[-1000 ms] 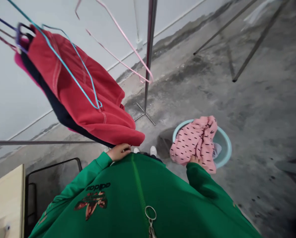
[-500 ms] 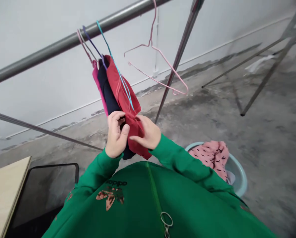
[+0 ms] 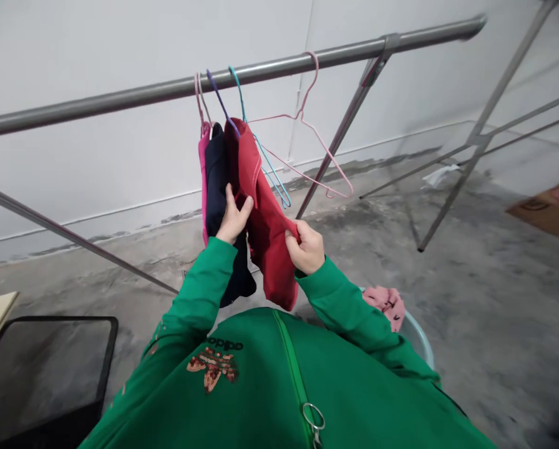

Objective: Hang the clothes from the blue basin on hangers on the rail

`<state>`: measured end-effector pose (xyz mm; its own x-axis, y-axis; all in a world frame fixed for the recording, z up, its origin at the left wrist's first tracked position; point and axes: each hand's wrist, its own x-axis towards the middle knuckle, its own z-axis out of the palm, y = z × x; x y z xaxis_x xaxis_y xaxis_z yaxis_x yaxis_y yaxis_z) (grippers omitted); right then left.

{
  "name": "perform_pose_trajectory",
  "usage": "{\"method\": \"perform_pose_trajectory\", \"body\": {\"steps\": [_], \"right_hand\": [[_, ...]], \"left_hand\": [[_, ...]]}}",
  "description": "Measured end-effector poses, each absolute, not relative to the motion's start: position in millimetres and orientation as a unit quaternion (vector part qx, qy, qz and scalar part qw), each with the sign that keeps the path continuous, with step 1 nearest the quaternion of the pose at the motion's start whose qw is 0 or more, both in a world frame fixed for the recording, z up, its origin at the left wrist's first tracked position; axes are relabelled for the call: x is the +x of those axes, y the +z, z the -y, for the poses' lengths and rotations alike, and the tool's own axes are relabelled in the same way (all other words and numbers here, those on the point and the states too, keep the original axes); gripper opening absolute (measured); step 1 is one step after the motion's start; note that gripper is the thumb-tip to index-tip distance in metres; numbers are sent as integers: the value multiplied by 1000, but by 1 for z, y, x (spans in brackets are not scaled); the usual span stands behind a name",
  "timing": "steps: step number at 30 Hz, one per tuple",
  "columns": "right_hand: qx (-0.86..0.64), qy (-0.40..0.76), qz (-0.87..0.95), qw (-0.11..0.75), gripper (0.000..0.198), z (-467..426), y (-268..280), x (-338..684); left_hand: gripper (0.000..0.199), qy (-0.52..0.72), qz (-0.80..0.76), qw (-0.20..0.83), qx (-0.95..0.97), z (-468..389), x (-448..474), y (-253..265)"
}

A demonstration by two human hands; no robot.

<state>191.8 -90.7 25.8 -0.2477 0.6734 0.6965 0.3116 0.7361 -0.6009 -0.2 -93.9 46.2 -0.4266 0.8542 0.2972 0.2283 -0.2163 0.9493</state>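
A red garment (image 3: 272,249) hangs on a purple hanger (image 3: 221,100). My right hand (image 3: 306,248) is closed on its right edge and holds the cloth out to the right. My left hand (image 3: 235,219) is at the garment's left side, thumb and forefinger apart, touching the red cloth; its other fingers are partly hidden. Behind the left hand hangs a navy garment (image 3: 216,187), with a bright pink garment (image 3: 203,168) beyond it. An empty turquoise hanger (image 3: 271,163) hangs just behind the red cloth, and an empty pink hanger (image 3: 324,146) is farther right.
The metal rail (image 3: 134,95) crosses the view on slanting legs, one leg (image 3: 338,137) at the right. At lower right stands a light-blue basin (image 3: 422,340) with pink patterned cloth (image 3: 386,304). A black-framed panel (image 3: 50,362) lies at lower left. A cardboard box (image 3: 544,212) is far right.
The view has turned right and risen. My right hand has moved right, spreading the red garment away from the navy one. The turquoise hanger is now behind the red cloth rather than in front.
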Motion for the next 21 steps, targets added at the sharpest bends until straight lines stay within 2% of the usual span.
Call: {"method": "perform_pose_trajectory", "body": {"steps": [5, 9, 11, 14, 17, 21], "right_hand": [[-374, 118, 755, 525, 21, 72, 26, 196], [-400, 38, 732, 551, 31, 67, 32, 197], [-388, 5, 716, 580, 41, 81, 39, 196], [-305, 3, 772, 558, 56, 114, 50, 194], [-261, 19, 832, 489, 72, 136, 52, 190], [-322, 33, 820, 473, 77, 130, 44, 186]], "left_hand": [[72, 621, -446, 448, 463, 87, -6, 60], [75, 586, -357, 512, 517, 121, 8, 77], [76, 547, -343, 492, 584, 132, 20, 87], [72, 467, -393, 371, 699, 140, 37, 99], [88, 418, -452, 238, 751, 148, 54, 104], [106, 353, -503, 163, 772, 162, 71, 103]]}}
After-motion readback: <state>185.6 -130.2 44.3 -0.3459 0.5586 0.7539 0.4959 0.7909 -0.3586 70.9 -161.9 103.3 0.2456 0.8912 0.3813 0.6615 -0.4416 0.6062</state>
